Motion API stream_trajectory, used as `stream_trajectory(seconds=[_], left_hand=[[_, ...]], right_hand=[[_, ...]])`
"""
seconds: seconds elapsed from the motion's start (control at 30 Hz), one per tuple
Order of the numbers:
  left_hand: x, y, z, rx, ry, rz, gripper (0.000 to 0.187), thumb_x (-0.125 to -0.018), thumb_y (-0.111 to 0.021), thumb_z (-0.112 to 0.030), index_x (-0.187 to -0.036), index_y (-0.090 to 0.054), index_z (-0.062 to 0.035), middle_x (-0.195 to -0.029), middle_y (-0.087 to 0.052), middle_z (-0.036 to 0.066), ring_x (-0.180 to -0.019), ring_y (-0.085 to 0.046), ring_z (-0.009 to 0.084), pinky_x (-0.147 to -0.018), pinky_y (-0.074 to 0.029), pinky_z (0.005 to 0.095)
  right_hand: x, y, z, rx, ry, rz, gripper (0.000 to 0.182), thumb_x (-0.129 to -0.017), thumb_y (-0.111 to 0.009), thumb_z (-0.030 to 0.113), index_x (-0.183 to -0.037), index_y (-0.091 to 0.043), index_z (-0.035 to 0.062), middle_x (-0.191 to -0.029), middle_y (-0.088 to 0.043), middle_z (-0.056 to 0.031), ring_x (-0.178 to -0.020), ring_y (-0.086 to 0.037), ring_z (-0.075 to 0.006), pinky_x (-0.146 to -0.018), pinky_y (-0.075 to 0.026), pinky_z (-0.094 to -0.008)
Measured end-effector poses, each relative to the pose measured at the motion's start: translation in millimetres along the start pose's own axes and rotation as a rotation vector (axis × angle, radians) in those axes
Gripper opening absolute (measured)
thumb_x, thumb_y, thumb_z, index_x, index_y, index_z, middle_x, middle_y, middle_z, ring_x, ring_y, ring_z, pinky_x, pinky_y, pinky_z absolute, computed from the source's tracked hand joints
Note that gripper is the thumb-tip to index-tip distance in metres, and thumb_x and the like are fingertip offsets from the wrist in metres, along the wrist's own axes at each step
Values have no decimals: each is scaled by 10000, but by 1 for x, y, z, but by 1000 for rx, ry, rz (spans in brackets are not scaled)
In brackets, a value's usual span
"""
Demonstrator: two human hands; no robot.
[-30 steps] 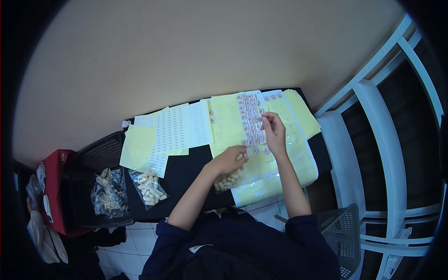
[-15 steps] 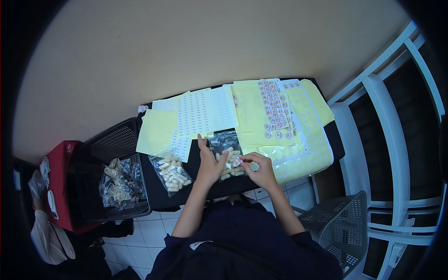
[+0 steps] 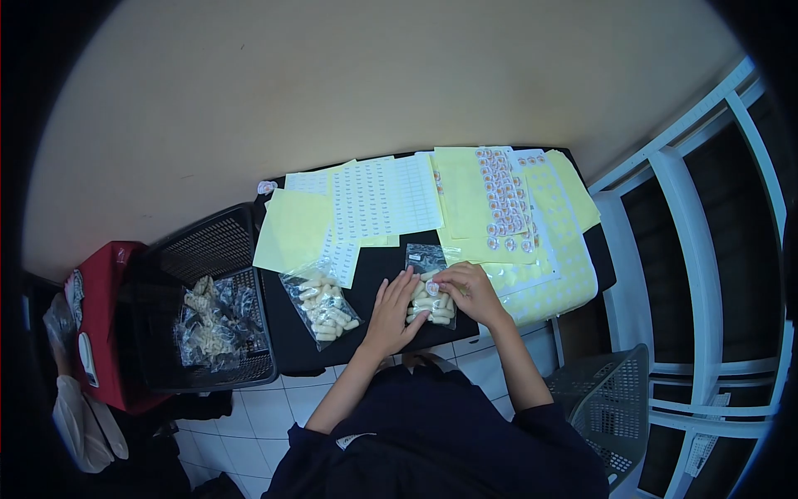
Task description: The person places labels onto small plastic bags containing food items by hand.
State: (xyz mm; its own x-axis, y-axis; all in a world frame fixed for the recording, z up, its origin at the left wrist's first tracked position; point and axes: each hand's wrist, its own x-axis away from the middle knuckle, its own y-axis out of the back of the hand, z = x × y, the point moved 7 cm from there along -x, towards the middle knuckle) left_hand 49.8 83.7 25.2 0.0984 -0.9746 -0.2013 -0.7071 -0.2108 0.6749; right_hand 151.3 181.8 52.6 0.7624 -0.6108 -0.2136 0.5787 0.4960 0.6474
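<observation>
A clear plastic bag (image 3: 426, 257) of pale, finger-shaped pieces lies flat at the table's front edge. My left hand (image 3: 392, 316) rests along its left side, fingers stretched out and touching the bag. With fingertips pinched, my right hand (image 3: 472, 293) holds a small round sticker (image 3: 431, 288) against the bag's front. A second filled bag (image 3: 322, 306) lies to the left, partly over the label sheets. Sheets of round orange-and-white stickers (image 3: 503, 195) are spread at the back right.
Printed label sheets (image 3: 362, 200) cover the back left of the black-clothed table. A black basket (image 3: 264, 333) holding bagged pieces stands at the left, beside a red surface (image 3: 108, 324). A grey basket (image 3: 615, 399) is at the lower right. Another person's sleeve (image 3: 75, 424) shows at far left.
My right hand has brought the sticker onto the bag's front. My left hand has moved down from the bag's top to its left side. The view has shifted slightly.
</observation>
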Motion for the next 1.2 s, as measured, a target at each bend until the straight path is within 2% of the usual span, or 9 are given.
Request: stream_trajectory(seconds=[0.17,0.33,0.57,0.67,0.8,0.93,1.0,1.13,1.2], left_hand=[[0,-4,-4,-150,-40,53,540,-814,-520,-308,-1303,-348,-156,-1359,-268,148,-1240,-274,300,-1024,-167,457],[1,-5,-3,-95,-22,12,465,-806,-524,-302,-1240,-422,-170,-1356,-270,142,-1236,-272,307,-1017,-169,465],[1,-7,-8,-144,-67,58,403,-812,-526,-277,-1177,-466,-117,-1351,-279,151,-1243,-274,311,-1011,-155,497],[2,-7,-5,-104,-77,27,371,-809,-544,-260,-1141,-496,-101,-1346,-289,159,-1207,-335,332,-984,-245,484],[8,0,-5,117,-84,-21,345,-763,-620,-192,-1078,-541,-74,-1325,-317,168,-1146,-426,322,-927,-379,414],[21,4,-14,226,-307,-190,312,-703,-681,-91,-984,-571,-14,-1302,-318,213,-1161,-411,345,-897,-426,389],[26,2,-31,246,-356,-203,387,-684,-693,-68,-1038,-542,-24,-1280,-322,223,-1170,-396,349,-918,-408,397],[11,-3,-94,902,-296,-158,751,-655,-693,-25,-1271,-264,-46,-1260,-324,205,-1166,-383,265,-923,-389,376],[-1,-36,-113,1173,29,23,763,-683,-680,-21,-1282,-208,-28,-1219,-384,183,-1113,-435,242,-894,-410,350]], right_hand=[[11,-3,1,174,28,28,157,-704,-587,32,-836,-657,80,-932,-615,-23,-968,-508,-217,-841,-385,-341],[27,3,13,302,5,-136,229,-704,-614,75,-918,-669,137,-1161,-494,-118,-1040,-446,-312,-869,-370,-353],[43,-12,-4,37,-275,-344,203,-710,-637,85,-909,-673,99,-1136,-483,-145,-979,-475,-262,-824,-415,-344],[46,-19,-6,-39,-313,-474,280,-690,-669,90,-963,-627,45,-1100,-465,-162,-915,-494,-244,-722,-453,-311],[61,-25,-12,-70,-466,-661,639,-635,-710,54,-1198,-410,25,-1121,-429,-154,-864,-507,-200,-677,-462,-256],[79,-51,-26,-1043,-548,-542,761,-716,-659,6,-1304,-176,-25,-1044,-509,-139,-894,-529,-153,-723,-461,-246],[88,-43,-12,-1158,-538,-479,743,-743,-637,15,-1315,-164,-21,-1024,-540,-148,-894,-543,-144,-735,-461,-248],[129,12,10,-929,-480,-529,734,-756,-630,36,-1321,-166,-20,-986,-574,-148,-857,-559,-132,-721,-461,-243],[159,45,19,-623,-449,-505,727,-755,-635,47,-1321,-183,-18,-907,-608,-123,-802,-571,-123,-701,-462,-239]])
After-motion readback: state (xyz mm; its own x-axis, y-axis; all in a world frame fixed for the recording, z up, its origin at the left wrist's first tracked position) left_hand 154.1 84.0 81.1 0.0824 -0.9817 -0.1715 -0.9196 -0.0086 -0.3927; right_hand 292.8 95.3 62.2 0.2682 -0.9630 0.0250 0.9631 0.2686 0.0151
